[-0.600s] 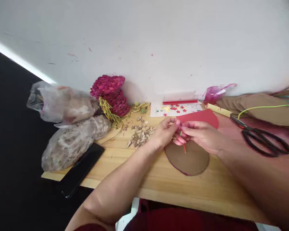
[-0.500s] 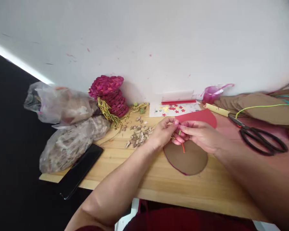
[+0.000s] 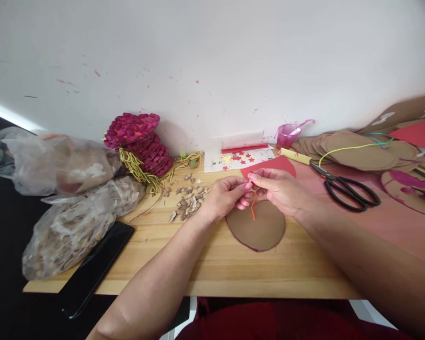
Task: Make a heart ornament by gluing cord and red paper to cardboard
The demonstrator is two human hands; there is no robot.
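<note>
Fingertip to fingertip, my left hand (image 3: 224,197) and my right hand (image 3: 279,190) meet above a round brown cardboard piece (image 3: 258,231) with a purple edge. Both are closed in a pinch on a thin orange cord (image 3: 253,208); its loose end dangles over the cardboard. The part between the fingertips is mostly hidden. Behind the hands lies a red paper piece (image 3: 274,165). To the left of my left hand is a scatter of small brown shells (image 3: 190,203).
Black-handled scissors (image 3: 350,191) lie at right, beside stacked cardboard pieces (image 3: 354,151). A purple-stained cup (image 3: 286,135) and a sheet with star stickers (image 3: 212,163) stand near the wall. At left are a magenta stack (image 3: 148,151), plastic bags (image 3: 74,226) and a black phone (image 3: 97,267).
The camera view has turned to the right, so more cardboard shows there. More of the orange cord hangs visible below the fingers, and the green bit between them is no longer seen.
</note>
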